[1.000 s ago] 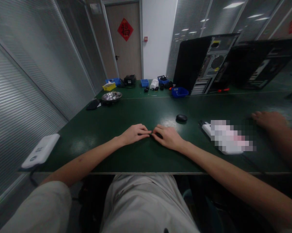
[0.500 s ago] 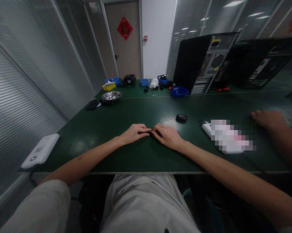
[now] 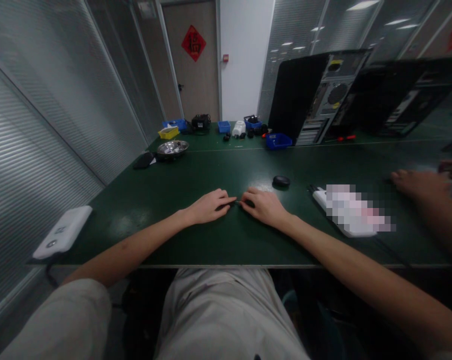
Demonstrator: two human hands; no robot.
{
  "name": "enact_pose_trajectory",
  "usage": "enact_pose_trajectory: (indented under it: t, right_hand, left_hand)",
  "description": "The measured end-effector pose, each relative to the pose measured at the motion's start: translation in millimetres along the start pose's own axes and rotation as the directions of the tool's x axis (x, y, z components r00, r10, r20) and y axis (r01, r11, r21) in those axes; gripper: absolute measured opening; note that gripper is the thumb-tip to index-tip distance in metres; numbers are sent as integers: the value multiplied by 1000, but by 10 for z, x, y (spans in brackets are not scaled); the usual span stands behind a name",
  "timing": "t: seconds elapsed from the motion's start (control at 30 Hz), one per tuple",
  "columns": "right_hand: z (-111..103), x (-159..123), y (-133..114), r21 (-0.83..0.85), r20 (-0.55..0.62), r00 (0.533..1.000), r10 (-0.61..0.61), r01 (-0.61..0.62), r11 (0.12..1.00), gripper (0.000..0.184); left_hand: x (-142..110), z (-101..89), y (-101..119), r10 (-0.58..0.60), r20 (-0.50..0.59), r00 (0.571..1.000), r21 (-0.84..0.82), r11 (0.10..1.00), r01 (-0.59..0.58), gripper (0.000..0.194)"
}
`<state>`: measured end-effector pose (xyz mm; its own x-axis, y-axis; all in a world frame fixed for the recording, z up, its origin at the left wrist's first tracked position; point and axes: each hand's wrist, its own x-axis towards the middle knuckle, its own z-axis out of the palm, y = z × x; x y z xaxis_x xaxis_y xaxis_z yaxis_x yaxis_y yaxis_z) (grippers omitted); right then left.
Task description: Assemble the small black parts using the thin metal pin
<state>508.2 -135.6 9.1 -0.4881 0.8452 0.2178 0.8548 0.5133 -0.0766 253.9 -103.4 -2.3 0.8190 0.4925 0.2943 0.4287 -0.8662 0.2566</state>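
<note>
Inward from the counter's (image 3: 195,250) front edge, the left hand (image 3: 209,206) pinches a dark piece (image 3: 232,203). The right hand (image 3: 264,206) (fingers' grip unclear) has edged away, exposing a pale tip (image 3: 238,202).

The person has two bare hands, one left hand (image 3: 208,207) and one right hand (image 3: 265,207); at least one small, slender dark piece (image 3: 233,203) shows between them. The dark green counter (image 3: 210,245) carries one black oval computer mouse (image 3: 281,181), two flat white rectangular cases (image 3: 63,232), one round shiny metal dish (image 3: 173,148), one yellow plastic tray (image 3: 168,133), four blue plastic trays (image 3: 278,141) and at least two black computer towers (image 3: 299,95).
</note>
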Motion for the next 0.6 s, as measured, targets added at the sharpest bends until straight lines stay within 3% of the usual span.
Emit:
enact_pose_trajectory:
  t: [0.23, 0.43, 0.6]
  right_hand:
    - [-107, -20, 108, -77, 31, 996, 79, -76, 994, 30]
    - [-161, -24, 188, -157, 45, 975, 218, -209, 965, 30]
    - [-147, -38, 206, -108, 39, 972, 233, -228, 968, 28]
  left_hand:
    - [-13, -15, -6, -20, -24, 1000, -61, 998, 19, 40]
    - [-14, -29, -4, -110, -62, 992, -182, 978, 97, 26]
    - [47, 23, 95, -106, -88, 990, -190, 978, 88, 25]
